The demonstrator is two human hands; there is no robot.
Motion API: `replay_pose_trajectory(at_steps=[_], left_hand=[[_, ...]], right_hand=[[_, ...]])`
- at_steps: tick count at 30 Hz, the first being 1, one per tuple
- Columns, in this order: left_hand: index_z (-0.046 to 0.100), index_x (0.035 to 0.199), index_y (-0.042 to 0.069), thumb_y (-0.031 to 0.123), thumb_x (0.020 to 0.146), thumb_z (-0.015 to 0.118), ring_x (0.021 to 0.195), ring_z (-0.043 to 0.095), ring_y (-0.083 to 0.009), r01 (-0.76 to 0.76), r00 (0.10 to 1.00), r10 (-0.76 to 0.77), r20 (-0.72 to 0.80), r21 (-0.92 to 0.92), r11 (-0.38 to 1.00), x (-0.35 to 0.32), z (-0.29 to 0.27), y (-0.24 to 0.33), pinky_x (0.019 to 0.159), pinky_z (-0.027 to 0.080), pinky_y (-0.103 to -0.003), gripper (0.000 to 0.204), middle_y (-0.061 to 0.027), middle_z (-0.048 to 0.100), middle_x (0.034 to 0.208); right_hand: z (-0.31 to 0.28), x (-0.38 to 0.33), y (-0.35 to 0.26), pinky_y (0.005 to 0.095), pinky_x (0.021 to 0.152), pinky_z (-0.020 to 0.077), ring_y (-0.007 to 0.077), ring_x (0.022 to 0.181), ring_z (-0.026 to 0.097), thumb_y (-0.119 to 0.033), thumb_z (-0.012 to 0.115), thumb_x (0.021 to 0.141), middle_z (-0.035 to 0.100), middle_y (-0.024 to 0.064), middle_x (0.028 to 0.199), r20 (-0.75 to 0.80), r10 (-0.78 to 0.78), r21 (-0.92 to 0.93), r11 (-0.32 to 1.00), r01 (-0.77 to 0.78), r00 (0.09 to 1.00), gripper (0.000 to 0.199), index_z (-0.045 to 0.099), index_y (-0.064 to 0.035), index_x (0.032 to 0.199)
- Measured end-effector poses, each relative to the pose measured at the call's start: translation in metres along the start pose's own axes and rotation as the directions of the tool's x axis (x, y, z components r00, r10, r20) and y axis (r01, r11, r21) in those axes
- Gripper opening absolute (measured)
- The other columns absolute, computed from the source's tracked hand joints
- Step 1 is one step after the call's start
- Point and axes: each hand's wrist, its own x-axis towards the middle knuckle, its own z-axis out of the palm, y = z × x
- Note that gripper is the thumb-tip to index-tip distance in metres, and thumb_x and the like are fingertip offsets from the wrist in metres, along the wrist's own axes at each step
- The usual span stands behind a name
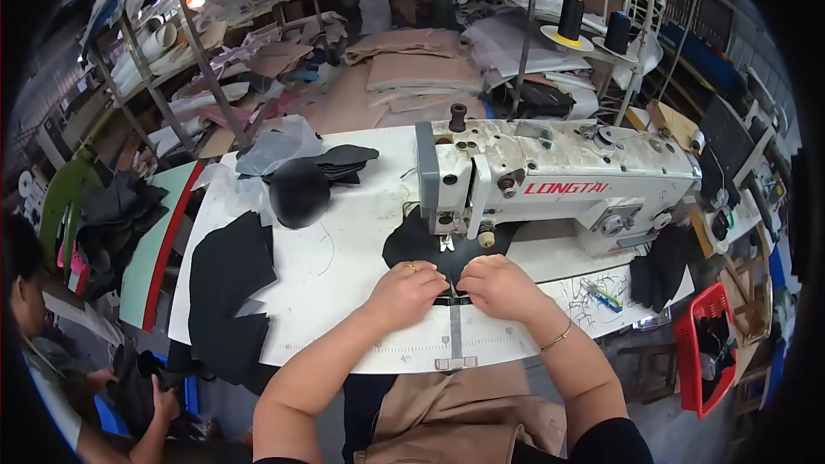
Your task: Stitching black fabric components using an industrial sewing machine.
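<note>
A piece of black fabric (pixel 411 239) lies on the white sewing table (pixel 331 292), partly beneath the presser foot (pixel 447 243) of a white sewing machine (pixel 559 176). Just in front of the foot, my left hand (pixel 407 294) pinches the near left part of that fabric. My right hand (pixel 498 287), close beside it, has its fingers closed on the near right part. A narrow gap separates the two hands, with the fabric's near edge showing between them. My fingertips are partly hidden by the backs of my hands.
Black fabric pieces (pixel 228 279) lie at the table's left, near a round black object (pixel 299 193). Thread snips (pixel 606 296) and loose thread ends sit at right. A red basket (pixel 706 352) stands beyond the right edge. Another person (pixel 51 369) handles dark cloth at lower left.
</note>
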Motion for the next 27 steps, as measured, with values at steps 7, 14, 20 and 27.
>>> replay_pose_trajectory(at_steps=[7, 14, 20, 27], left_hand=[[0.067, 0.09, 0.012, 0.008, 0.073, 0.064, 0.098, 0.061, -0.0191, -0.047, 0.997, 0.049, -0.053, 0.034, 0.998, 0.001, 0.01, -0.007, 0.079, 0.047, -0.034, 0.018, 0.0011, 0.064, 0.092], [0.066, 0.092, 0.011, 0.01, 0.076, 0.063, 0.098, 0.06, -0.0204, -0.08, 0.997, 0.08, 0.009, 0.041, 0.996, 0.012, 0.002, -0.022, 0.078, 0.048, -0.034, 0.016, 0.0, 0.063, 0.092], [0.065, 0.092, 0.01, 0.014, 0.077, 0.063, 0.091, 0.059, -0.0204, -0.089, 0.996, 0.089, -0.005, 0.047, 0.995, 0.011, 0.004, -0.031, 0.072, 0.049, -0.033, 0.016, -0.0014, 0.061, 0.087], [0.065, 0.097, 0.01, 0.013, 0.076, 0.061, 0.093, 0.061, -0.0196, -0.082, 0.997, 0.081, 0.015, 0.075, 0.994, 0.009, 0.007, -0.026, 0.075, 0.051, -0.032, 0.021, -0.0011, 0.062, 0.091]], right_hand=[[0.005, 0.007, 0.003, 0.0367, 0.072, 0.0442, 0.0217, 0.083, 0.057, -0.007, 0.06, 0.07, 0.058, 0.0015, 0.083, -0.03, -0.005, -0.062, 0.998, 0.003, 1.0, 0.011, 0.063, -0.0123, 0.079], [0.011, 0.013, 0.01, 0.0384, 0.07, 0.044, 0.0236, 0.079, 0.057, -0.006, 0.06, 0.07, 0.056, 0.0036, 0.08, -0.054, 0.013, -0.1, 0.995, -0.018, 0.998, 0.01, 0.062, -0.0107, 0.079], [0.013, 0.01, 0.009, 0.0367, 0.077, 0.0443, 0.0217, 0.086, 0.057, -0.008, 0.061, 0.071, 0.057, 0.0024, 0.084, -0.104, -0.008, -0.141, 0.99, -0.007, 0.995, 0.013, 0.064, -0.0097, 0.083], [0.01, 0.005, 0.007, 0.035, 0.082, 0.0437, 0.0206, 0.092, 0.057, -0.009, 0.059, 0.071, 0.058, 0.0014, 0.089, -0.056, -0.009, -0.191, 0.982, -0.002, 0.998, 0.018, 0.064, -0.0091, 0.088]])
